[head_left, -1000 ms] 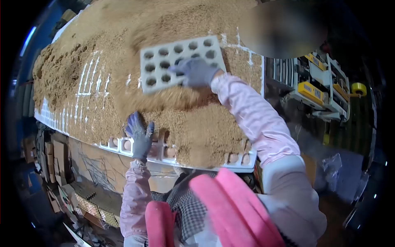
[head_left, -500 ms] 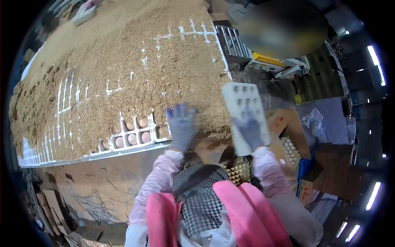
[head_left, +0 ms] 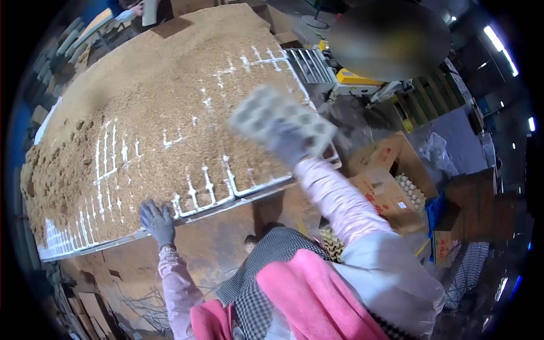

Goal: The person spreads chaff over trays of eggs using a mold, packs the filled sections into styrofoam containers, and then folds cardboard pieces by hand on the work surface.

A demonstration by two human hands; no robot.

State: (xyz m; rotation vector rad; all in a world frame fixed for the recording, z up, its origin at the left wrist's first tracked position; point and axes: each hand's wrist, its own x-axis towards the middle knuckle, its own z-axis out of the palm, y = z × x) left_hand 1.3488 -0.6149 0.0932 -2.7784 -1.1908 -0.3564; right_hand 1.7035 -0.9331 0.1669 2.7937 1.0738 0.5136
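My left hand (head_left: pixel 157 221), in a grey glove, lies at the front edge of the table with its fingers spread on the brown husk-like material (head_left: pixel 153 73). My right hand (head_left: pixel 288 141), gloved too, holds a pale foam tray (head_left: pixel 255 110) with rows of round hollows, tilted over the right part of the husk. The tray and that hand are blurred. White dividers (head_left: pixel 231 180) poke out of the husk along the front edge, between my hands. What lies beneath the husk is hidden.
To the right are a roller conveyor (head_left: pixel 309 65), an open carton (head_left: pixel 377 198) and white eggs (head_left: pixel 410 190) in a box. Egg trays (head_left: pixel 331 243) stand below the table edge. At the far end another person's hand (head_left: pixel 137 8) is beside a pale block.
My right hand has swung the foam tray from beside the table to over the husk. My left hand has moved left along the edge. The eggs seen in the front compartments no longer show.
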